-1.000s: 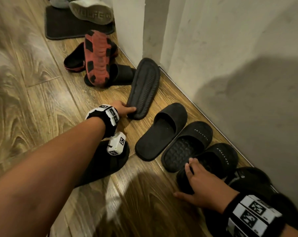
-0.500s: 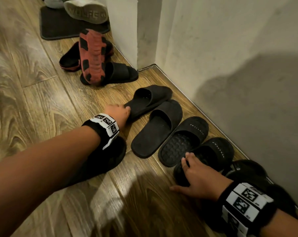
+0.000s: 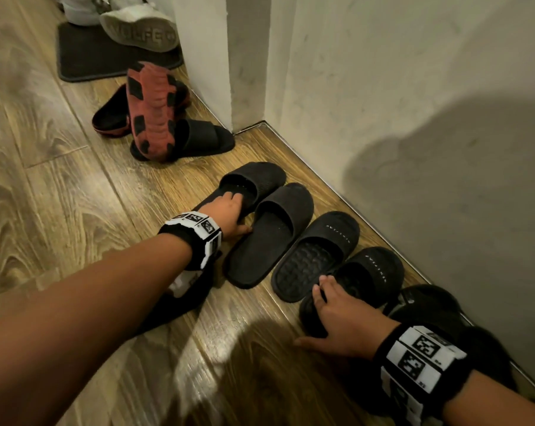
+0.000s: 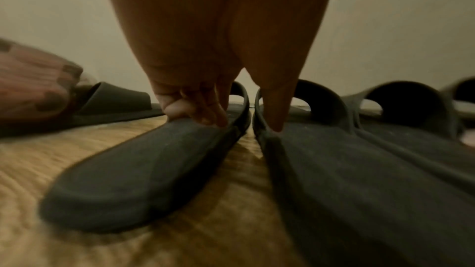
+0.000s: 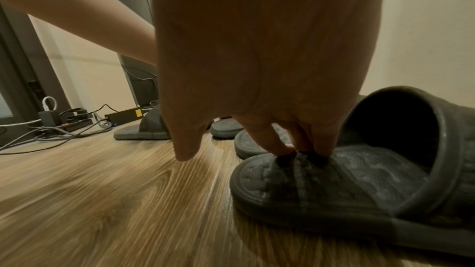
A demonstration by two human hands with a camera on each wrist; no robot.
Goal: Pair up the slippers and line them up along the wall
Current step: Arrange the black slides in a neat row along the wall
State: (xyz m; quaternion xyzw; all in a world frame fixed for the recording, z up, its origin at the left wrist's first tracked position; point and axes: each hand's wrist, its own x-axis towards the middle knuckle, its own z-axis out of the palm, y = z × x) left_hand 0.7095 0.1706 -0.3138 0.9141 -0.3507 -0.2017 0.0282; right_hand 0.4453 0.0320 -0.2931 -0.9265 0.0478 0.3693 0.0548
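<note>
Along the wall (image 3: pixel 413 87) | four black slippers (image 3: pixel 318 250) side by side | left hand (image 3: pixel 229 210) fingers pinching far slipper (image 3: pixel 257 179) | right hand (image 3: pixel 346 321) fingers straight, pressing near slipper (image 3: pixel 370 272)

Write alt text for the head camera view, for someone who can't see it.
Two hands straighten black slippers lined along a wall: the left hand holds the farthest one, the right hand rests on another.
</note>
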